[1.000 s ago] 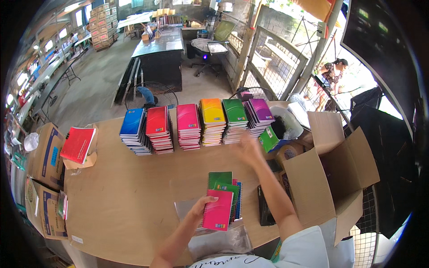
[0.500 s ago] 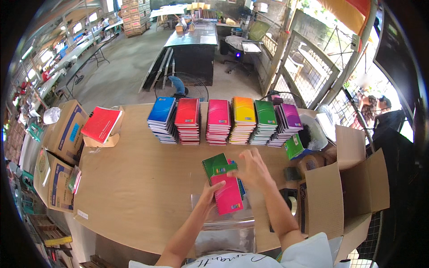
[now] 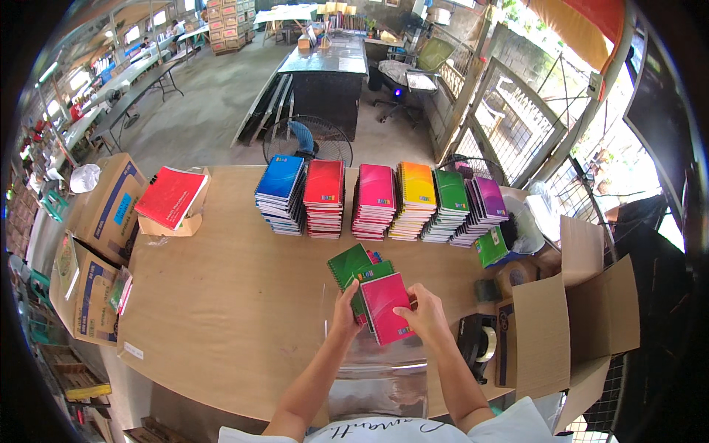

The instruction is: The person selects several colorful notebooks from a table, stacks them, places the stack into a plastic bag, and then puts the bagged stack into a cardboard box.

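Just above the near part of the table, a small fan of spiral notebooks is in my hands. A pink notebook (image 3: 385, 304) lies on top, with green notebooks (image 3: 346, 262) sticking out behind it at the upper left. My left hand (image 3: 345, 311) is closed on the left side of the bunch, thumb in front. My right hand (image 3: 427, 314) pinches the pink notebook's right edge. Small bits of other colours peek out behind; most of those covers are hidden. Clear plastic (image 3: 378, 391) lies below my hands at the table's front edge.
Beyond my hands stand stacks of spiral notebooks: blue (image 3: 281, 193), red (image 3: 325, 198), pink (image 3: 375, 199), yellow (image 3: 415, 198), green (image 3: 447, 203) and purple (image 3: 484, 210). An open carton (image 3: 543, 332) and a tape dispenser (image 3: 476, 343) sit at right. Cartons (image 3: 111, 214) and a red book (image 3: 171, 198) are at left.
My right hand has come down from above the bunch to the pink notebook's right edge. The pink notebook has shifted slightly up and right, and the view has moved a little.
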Demonstrator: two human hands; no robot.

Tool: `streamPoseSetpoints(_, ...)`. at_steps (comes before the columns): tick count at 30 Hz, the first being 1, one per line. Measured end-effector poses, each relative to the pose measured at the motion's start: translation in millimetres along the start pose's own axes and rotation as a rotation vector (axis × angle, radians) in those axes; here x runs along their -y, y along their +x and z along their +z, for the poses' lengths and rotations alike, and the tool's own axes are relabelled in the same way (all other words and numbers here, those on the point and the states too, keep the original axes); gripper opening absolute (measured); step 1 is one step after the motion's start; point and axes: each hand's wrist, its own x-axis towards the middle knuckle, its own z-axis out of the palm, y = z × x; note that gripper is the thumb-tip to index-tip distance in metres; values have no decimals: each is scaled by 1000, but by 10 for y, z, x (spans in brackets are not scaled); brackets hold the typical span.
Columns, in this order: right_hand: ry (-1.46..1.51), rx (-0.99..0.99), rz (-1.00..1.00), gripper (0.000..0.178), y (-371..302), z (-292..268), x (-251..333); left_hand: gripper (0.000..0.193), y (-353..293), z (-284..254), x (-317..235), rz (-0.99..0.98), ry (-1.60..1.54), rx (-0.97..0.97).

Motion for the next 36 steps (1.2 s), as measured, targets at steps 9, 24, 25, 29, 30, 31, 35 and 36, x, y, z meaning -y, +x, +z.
streamPoseSetpoints(9, 489, -344, -22, 23, 802, -214, -50, 40, -105, 220, -292, 71, 126, 27)
streamPoseSetpoints(24, -634, 319, -485, 19, 3088, -317, 820, 44, -316, -326, -262, -37, -82, -109)
streamPoseSetpoints(25, -774, 409, -557, 21, 3013, -230, 1024, 44, -324, -362, -267, -32, -91, -107)
streamPoseSetpoints(29, -1144, 667, -764, 28, 2993, 80, 1062, 43, -301, -335, -241, -60, -87, -71)
streamPoseSetpoints(30, -1148, 582, -849, 28, 2964, 106, 1012, 43, -317, -333, -243, -57, -87, -77)
streamPoseSetpoints(31, -903, 463, -805, 25, 3021, 73, 878, 43, -333, -328, -253, -59, -81, -75)
streamPoseSetpoints(35, -887, -13, -326, 22, 3249, -486, 307, 43, -401, -419, -290, -25, -76, -76)
streamPoseSetpoints(36, -821, -29, -155, 27, 3194, -708, 85, 42, -403, -391, -282, -48, -65, -92)
